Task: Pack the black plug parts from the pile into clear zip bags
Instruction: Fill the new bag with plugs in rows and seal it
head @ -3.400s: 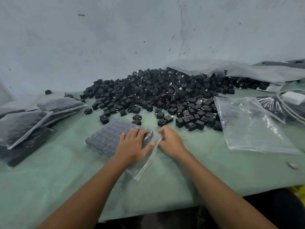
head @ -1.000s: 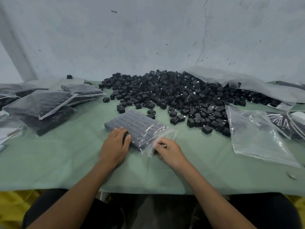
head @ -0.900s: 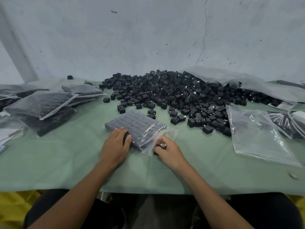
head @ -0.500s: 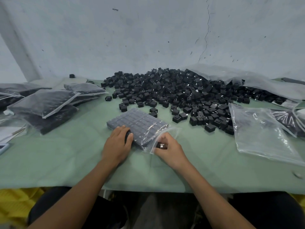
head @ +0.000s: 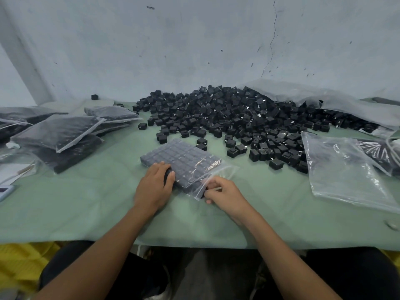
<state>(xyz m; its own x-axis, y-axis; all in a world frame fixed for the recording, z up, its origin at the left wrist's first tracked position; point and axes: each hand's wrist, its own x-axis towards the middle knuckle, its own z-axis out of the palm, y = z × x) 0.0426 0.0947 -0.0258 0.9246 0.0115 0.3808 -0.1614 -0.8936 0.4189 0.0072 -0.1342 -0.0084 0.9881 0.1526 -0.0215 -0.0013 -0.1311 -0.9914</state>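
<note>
On green cloth (head: 86, 204), glossy gridded zip bag (head: 181, 161)

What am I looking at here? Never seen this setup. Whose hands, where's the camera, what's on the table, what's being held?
No robot: a person works bare-handed, filmed by one wide-angle camera on their head, looking down. On the green table lies a pile of black plug parts, filled bags stacked at left, and an empty clear bag at right. In the middle lies a zip bag packed with parts in neat rows. The left hand presses against its near edge; the right hand pinches its open plastic mouth.
</note>
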